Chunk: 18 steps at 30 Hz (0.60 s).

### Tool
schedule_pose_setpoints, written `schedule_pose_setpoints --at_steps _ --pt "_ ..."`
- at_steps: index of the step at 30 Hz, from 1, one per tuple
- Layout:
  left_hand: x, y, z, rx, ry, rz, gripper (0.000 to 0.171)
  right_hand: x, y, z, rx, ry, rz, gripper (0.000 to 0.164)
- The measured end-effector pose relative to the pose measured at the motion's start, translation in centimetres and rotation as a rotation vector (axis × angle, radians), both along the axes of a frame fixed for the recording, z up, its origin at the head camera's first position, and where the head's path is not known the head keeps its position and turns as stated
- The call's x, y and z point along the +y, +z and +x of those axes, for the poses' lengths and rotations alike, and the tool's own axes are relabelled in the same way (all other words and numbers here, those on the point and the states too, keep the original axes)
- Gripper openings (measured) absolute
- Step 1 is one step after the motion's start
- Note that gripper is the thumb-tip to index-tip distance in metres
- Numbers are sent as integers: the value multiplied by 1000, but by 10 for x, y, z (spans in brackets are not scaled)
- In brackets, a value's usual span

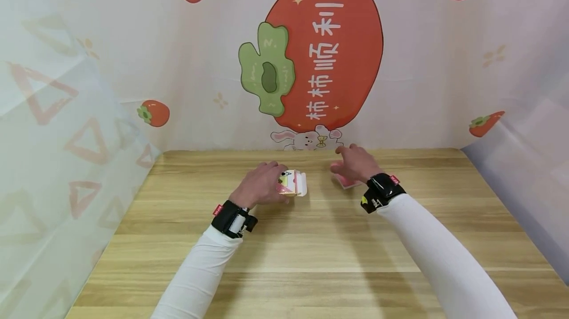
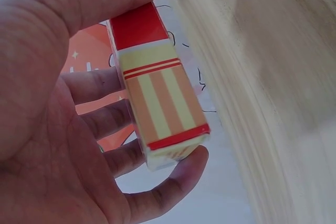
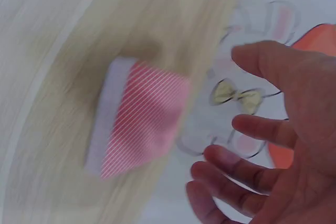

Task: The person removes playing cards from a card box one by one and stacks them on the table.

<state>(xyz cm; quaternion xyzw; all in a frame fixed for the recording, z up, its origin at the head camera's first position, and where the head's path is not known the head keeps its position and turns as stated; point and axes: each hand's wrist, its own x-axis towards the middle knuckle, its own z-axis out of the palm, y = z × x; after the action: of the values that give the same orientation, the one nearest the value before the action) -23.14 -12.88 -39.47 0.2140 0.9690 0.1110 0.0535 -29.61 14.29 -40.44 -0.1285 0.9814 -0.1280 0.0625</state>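
Note:
My left hand (image 1: pixel 261 185) grips a playing-card box (image 1: pixel 291 184) just over the table, thumb on one side and fingers on the other. An ace design shows on the box's face, and a white flap stands out at its right end. In the left wrist view the box's narrow side (image 2: pixel 163 90) has red bands and orange stripes. To the right, a deck of playing cards (image 3: pixel 147 119) lies on the table, its red striped back up and white edge showing. My right hand (image 1: pixel 359 163) is above the deck, fingers spread and apart from it, holding nothing.
The wooden table (image 1: pixel 311 255) ends at a cloth backdrop (image 1: pixel 200 82) with persimmon and rabbit prints, close behind both hands. More cloth hangs along the left side (image 1: pixel 66 185) and the right side (image 1: pixel 533 185).

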Motion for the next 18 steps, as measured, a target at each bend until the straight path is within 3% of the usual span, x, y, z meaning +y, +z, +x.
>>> schedule_pose_setpoints --at_steps 4,11,18 --pt "4 1 -2 16 5 3 79 -11 13 11 86 50 -111 52" --pt "9 5 -5 36 2 2 79 -32 26 31 114 135 -357 34" --pt "15 10 -7 59 3 29 78 -42 28 44 133 197 -458 20"
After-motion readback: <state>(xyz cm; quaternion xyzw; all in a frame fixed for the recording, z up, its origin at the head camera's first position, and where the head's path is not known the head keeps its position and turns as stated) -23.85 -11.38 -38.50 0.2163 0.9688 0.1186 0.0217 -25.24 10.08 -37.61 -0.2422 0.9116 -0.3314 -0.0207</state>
